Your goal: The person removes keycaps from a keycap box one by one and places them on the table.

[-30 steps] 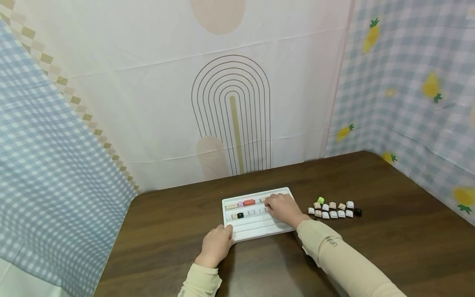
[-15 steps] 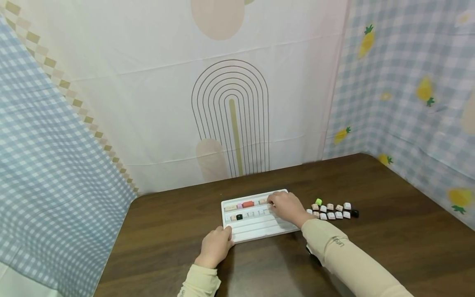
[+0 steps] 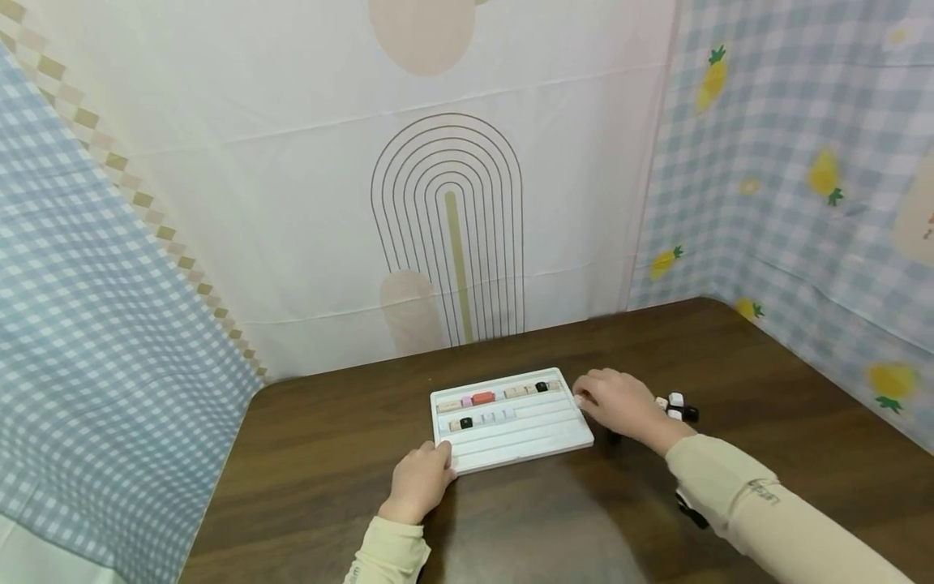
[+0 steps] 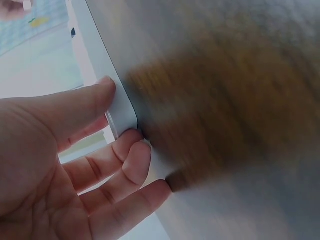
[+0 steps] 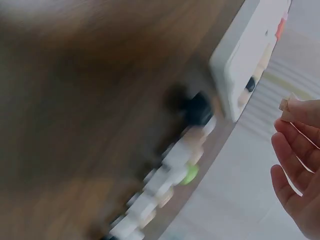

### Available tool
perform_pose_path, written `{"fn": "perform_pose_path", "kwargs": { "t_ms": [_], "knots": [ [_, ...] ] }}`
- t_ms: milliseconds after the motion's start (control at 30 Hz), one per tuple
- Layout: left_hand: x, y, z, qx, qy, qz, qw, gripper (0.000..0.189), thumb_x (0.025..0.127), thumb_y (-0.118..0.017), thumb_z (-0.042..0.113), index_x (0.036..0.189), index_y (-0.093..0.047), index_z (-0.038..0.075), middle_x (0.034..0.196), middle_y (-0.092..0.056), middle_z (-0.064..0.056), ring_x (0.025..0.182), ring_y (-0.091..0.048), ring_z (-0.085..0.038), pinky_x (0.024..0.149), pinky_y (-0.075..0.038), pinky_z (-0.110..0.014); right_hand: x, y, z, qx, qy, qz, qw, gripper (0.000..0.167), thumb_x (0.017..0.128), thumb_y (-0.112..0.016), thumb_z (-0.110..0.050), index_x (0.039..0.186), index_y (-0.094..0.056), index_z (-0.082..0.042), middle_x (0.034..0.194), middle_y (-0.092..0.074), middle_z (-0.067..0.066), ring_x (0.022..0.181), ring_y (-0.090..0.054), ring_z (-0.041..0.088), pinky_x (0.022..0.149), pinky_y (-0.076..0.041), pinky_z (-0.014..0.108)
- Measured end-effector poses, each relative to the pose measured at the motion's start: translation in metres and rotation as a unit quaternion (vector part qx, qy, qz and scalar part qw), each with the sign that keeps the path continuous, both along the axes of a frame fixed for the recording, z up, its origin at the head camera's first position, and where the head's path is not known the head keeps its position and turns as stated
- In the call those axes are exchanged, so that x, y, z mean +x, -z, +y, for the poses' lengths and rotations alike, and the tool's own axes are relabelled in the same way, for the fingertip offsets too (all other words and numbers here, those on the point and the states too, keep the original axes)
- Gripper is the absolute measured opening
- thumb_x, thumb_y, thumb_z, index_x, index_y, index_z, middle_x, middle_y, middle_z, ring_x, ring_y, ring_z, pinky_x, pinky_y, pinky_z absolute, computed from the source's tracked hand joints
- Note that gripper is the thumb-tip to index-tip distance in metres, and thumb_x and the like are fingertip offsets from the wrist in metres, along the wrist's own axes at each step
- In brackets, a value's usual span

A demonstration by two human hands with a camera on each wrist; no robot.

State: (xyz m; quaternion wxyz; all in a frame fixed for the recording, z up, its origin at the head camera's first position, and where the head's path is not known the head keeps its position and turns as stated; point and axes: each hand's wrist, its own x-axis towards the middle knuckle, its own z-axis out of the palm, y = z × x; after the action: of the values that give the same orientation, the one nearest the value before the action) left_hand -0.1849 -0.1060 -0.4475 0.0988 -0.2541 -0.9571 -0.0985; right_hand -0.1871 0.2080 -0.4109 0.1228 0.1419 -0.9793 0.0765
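The tray (image 3: pixel 520 454) rests on the surface (image 3: pixel 336 438). Inside it, a rear row of keycaps (image 3: pixel 483 398) stretches from the left end to the right end, and a second row (image 3: pixel 466 422), before that one, lies toward the tray's left. The left grip (image 3: pixel 417 480) touches the tray's near left corner. Just right of the tray is the right grip (image 3: pixel 620 399), a single keycap (image 5: pixel 287 112) between its fingertips. Farther right of the tray, partly behind that grip, loose keycaps (image 3: pixel 675 400) lie together. A hanging cloth (image 3: pixel 292 227) is behind the tray.

The tray (image 3: pixel 521 446) is white, a keycap (image 3: pixel 483 398) in it red. Beneath it, the table (image 3: pixel 350 454) is wood-grained brown.
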Motion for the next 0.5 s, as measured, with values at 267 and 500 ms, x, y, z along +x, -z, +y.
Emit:
{"fn": "perform_pose_path", "kwargs": {
  "t_ms": [267, 500],
  "knots": [
    [0.001, -0.004, -0.002, 0.001, 0.002, -0.002, 1.0000, 0.029, 0.072, -0.074, 0.017, 0.070, -0.046, 0.013, 0.063, -0.046, -0.002, 0.052, -0.048, -0.020, 0.045, -0.034, -0.031, 0.022, 0.009, 0.035, -0.008, 0.018, -0.024, 0.9995, 0.010, 0.081, -0.068, -0.020, 0.090, -0.066, -0.015, 0.084, -0.062, -0.003, 0.068, -0.053, 0.010, 0.058, -0.043, 0.028],
    [0.002, -0.004, 0.000, 0.008, 0.007, 0.011, 0.9999, 0.029, 0.071, -0.075, 0.016, 0.069, -0.046, 0.013, 0.062, -0.046, -0.002, 0.051, -0.048, -0.021, 0.045, -0.034, -0.031, 0.028, 0.019, 0.047, 0.011, 0.031, -0.043, 0.9985, 0.007, 0.081, -0.067, -0.016, 0.087, -0.066, -0.015, 0.084, -0.063, -0.001, 0.069, -0.054, 0.011, 0.057, -0.043, 0.029]
  ]
}}
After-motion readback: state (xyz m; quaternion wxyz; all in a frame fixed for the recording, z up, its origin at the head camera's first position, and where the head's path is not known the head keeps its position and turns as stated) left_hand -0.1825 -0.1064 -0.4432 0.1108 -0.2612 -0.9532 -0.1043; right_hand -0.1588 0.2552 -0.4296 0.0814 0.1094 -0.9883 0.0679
